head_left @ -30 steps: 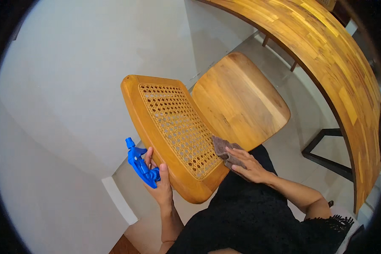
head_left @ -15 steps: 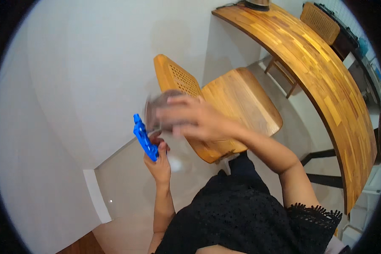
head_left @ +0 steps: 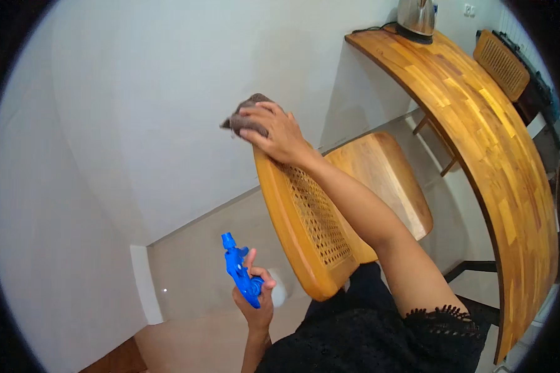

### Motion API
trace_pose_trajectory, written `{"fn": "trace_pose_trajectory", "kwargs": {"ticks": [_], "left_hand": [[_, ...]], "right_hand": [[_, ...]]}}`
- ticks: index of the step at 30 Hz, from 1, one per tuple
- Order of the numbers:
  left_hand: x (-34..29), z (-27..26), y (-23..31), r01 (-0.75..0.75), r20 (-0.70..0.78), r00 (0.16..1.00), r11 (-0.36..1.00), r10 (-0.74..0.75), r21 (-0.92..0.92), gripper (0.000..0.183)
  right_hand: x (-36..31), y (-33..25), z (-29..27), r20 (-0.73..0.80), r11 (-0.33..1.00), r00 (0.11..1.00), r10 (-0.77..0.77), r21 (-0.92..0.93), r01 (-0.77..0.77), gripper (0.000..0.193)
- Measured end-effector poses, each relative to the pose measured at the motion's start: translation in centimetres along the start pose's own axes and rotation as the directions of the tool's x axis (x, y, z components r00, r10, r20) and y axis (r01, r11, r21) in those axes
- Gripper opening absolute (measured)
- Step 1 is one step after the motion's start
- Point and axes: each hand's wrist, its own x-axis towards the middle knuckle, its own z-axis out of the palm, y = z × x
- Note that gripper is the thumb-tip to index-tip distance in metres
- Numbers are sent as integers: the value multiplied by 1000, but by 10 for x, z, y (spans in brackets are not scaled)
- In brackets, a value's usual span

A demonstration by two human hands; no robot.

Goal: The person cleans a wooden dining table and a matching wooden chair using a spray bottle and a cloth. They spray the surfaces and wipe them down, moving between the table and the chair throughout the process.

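My right hand (head_left: 277,132) presses a grey-brown cloth (head_left: 250,122) onto the far upper corner of a wooden chair's backrest (head_left: 269,186), its fingers curled over the fabric. Woven cane fills the backrest's middle (head_left: 317,214). Lower and to the left, my left hand (head_left: 258,304) grips a spray bottle (head_left: 241,271) by the neck, under its blue trigger head. The bottle's pale body shows only partly behind the fingers. The nozzle points away from me, apart from the chair.
The chair's wooden seat (head_left: 386,186) lies beyond the backrest, beside a curved wooden counter (head_left: 473,137) on the right. A metal kettle (head_left: 415,20) stands at the counter's far end. Another cane-backed chair (head_left: 501,64) is past it. A white wall (head_left: 168,112) rises on the left.
My right hand has carried the cloth up and away onto the backrest's far corner. My left hand with the spray bottle has dropped lower and nearer me. The view has shifted.
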Motion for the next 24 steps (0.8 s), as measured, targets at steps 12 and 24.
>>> {"fn": "trace_pose_trajectory", "kwargs": {"ticks": [12, 24], "left_hand": [[22, 38, 17, 118, -4, 993, 957, -121, 267, 75], [5, 34, 1, -96, -16, 995, 995, 96, 19, 66]], "right_hand": [[-92, 114, 32, 283, 716, 724, 629, 151, -681, 71], [-154, -50, -82, 343, 832, 934, -95, 543, -115, 51]]}}
